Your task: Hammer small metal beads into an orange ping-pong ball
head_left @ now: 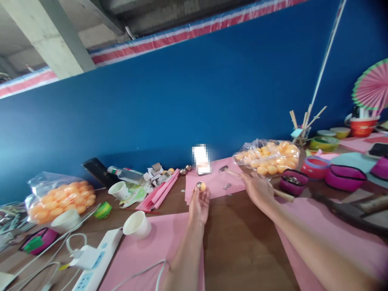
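My left hand (199, 204) is stretched out over the brown table, palm up, pinching a small orange ball (201, 186) at its fingertips; a shiny bit shows on the ball. My right hand (256, 187) lies over the wooden handle of a hammer (283, 195), whose metal head (223, 168) rests on a pink paper sheet (212, 182). Small metal pieces (227, 186) lie on that sheet between my hands. Just beyond my right hand sits a clear bag of orange balls (268, 157).
A second bag of orange balls (60, 198) sits far left. White paper cups (137, 224), (119, 189), a power strip with plugs (93, 262), folded pink paper (160, 190), magenta pouches (344, 177) and coloured bowls (323, 142) crowd the table. A blue wall stands behind.
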The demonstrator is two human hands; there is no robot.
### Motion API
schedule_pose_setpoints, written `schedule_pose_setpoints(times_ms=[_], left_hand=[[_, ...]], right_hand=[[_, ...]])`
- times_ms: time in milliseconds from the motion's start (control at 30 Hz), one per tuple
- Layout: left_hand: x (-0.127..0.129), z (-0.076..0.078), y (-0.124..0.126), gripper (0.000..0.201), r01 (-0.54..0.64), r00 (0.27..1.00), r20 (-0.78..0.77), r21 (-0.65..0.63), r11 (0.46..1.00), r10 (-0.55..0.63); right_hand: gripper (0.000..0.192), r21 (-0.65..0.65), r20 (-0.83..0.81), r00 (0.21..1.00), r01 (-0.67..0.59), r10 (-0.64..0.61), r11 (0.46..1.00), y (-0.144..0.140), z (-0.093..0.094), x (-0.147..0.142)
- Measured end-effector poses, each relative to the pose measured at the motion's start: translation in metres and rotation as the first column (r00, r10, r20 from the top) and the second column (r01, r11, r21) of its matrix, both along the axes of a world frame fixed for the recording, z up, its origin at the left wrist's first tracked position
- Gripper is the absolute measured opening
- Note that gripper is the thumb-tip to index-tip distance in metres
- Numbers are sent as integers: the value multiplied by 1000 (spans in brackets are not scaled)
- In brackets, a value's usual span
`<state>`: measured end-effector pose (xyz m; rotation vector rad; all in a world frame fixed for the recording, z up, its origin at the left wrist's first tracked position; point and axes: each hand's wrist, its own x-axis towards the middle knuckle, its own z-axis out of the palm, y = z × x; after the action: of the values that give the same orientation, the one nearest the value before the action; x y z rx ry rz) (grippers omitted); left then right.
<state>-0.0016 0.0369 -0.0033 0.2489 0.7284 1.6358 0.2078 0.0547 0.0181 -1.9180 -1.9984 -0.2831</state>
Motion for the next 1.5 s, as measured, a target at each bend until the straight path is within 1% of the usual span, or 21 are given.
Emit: schedule_pose_setpoints(times_ms=[100, 200, 267, 333, 400, 467, 533, 567, 633, 800, 900, 1000, 1100, 1233, 1300, 1433, 1500], left_hand=[[3, 1, -2, 17, 54, 998, -40, 7, 998, -54], [5, 1, -3, 19, 99, 992, -74, 14, 995, -98], [6, 1, -3, 18, 122, 989, -86, 2, 993, -121], [6, 1, -4, 18, 138, 986, -95, -11, 990, -138], [6, 0, -4, 18, 146, 984, -102, -2, 989, -145], [6, 0, -4, 19, 149, 983, -110, 10, 989, -147], [7, 0, -5, 20, 148, 983, -112, 5, 989, -147], [7, 0, -5, 20, 145, 983, -112, -3, 989, -144], [8, 1, -6, 20, 135, 985, -110, -13, 991, -135], [10, 1, -7, 21, 147, 981, -123, -9, 989, -147], [10, -1, -7, 23, 157, 977, -147, 3, 988, -155], [11, -1, -8, 29, 189, 966, -187, 32, 981, -180], [13, 2, -12, 36, 231, 946, -243, 31, 973, -216], [14, 5, -14, 42, 246, 927, -302, 44, 968, -222], [14, 5, -14, 42, 249, 922, -316, 46, 967, -222], [14, 1, -13, 42, 253, 912, -343, 35, 967, -226], [16, 1, -13, 42, 262, 899, -373, 35, 965, -230]], right_hand=[[31, -97, 7, 998, 61, -60, 993, 8, -6, 6], [31, -142, 10, 996, 86, -86, 986, 13, -9, 6], [31, -127, 10, 996, 85, -85, 988, 14, -9, 5], [33, -62, -10, 998, 54, -54, 997, 12, -7, 3], [33, 22, -54, 997, -53, 54, 998, 7, -5, 0], [30, 78, -101, 966, -233, 240, 969, 3, -4, -5], [27, 63, -143, 899, -410, 415, 910, 0, -7, -9], [27, 42, -169, 868, -468, 468, 883, -1, -9, -11], [23, 15, -223, 829, -523, 512, 852, -2, -13, -14], [14, -1, -294, 793, -559, 534, 829, -1, -17, -15], [14, -1, -306, 797, -548, 521, 836, 1, -19, -15], [13, 72, -357, 793, -504, 494, 861, 3, -22, -16], [12, 163, -455, 752, -457, 478, 874, 2, -22, -19], [10, 223, -551, 697, -407, 459, 886, -1, -16, -22], [11, 216, -624, 637, -416, 452, 883, -2, -13, -24], [19, 110, -811, 456, -496, 366, 862, -5, -9, -28], [22, 91, -848, 403, -529, 344, 844, -7, -8, -31]])
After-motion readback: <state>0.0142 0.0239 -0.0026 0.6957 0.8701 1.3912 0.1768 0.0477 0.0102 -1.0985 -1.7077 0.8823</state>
